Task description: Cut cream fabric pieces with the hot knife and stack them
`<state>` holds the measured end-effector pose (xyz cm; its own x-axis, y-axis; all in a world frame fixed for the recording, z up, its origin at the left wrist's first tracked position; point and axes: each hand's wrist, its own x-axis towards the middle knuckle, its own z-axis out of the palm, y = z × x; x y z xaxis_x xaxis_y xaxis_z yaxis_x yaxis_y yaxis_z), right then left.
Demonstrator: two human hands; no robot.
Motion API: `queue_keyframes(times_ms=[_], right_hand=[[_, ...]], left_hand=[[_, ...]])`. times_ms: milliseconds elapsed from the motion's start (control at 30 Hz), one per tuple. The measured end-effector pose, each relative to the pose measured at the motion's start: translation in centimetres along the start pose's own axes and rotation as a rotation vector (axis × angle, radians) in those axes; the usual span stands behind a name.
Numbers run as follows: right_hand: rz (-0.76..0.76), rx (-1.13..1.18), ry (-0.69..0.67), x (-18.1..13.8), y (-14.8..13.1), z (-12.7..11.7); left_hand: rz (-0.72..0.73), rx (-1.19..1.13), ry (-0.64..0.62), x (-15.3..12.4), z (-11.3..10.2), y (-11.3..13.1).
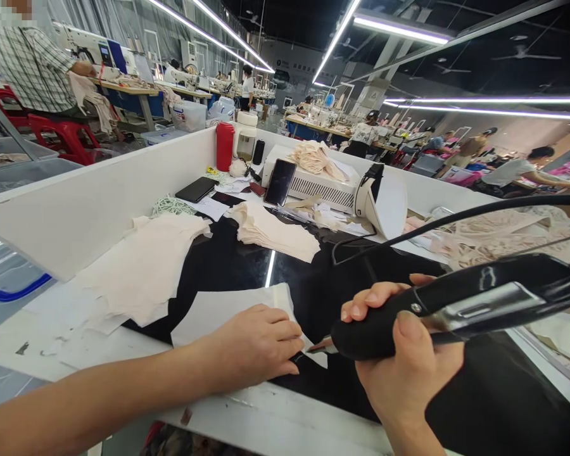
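My right hand (408,361) is wrapped round the black handle of a corded hand tool (460,304), whose tip points left and down at the black work surface (232,263). My left hand (254,345) lies palm down with fingers together, pressing a pale fabric piece (223,310) flat just left of the tool's tip. A small reddish scrap (322,346) shows between the two hands.
A stack of cream fabric pieces (142,266) lies at the left and another stack (275,231) behind. Two phones (196,189) (280,181), a red bottle (225,145) and a white machine (313,183) stand at the back. A white divider wall (90,196) borders the left. Other workers sit farther off.
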<state>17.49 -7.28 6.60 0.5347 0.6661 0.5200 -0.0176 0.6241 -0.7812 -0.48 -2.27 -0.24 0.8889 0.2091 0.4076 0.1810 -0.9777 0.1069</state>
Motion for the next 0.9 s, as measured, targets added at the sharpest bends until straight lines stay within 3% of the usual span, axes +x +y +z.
queue_keyframes(times_ms=[633,900], right_hand=[[0.011,-0.025,0.034,-0.1,-0.5,-1.1],[-0.06,-0.089,0.121,2.2,0.8,-2.6]], left_hand=[[-0.024,-0.03,0.01,-0.1,-0.1,0.0],[-0.104,-0.054,0.087,-0.4,-0.7,-2.3]])
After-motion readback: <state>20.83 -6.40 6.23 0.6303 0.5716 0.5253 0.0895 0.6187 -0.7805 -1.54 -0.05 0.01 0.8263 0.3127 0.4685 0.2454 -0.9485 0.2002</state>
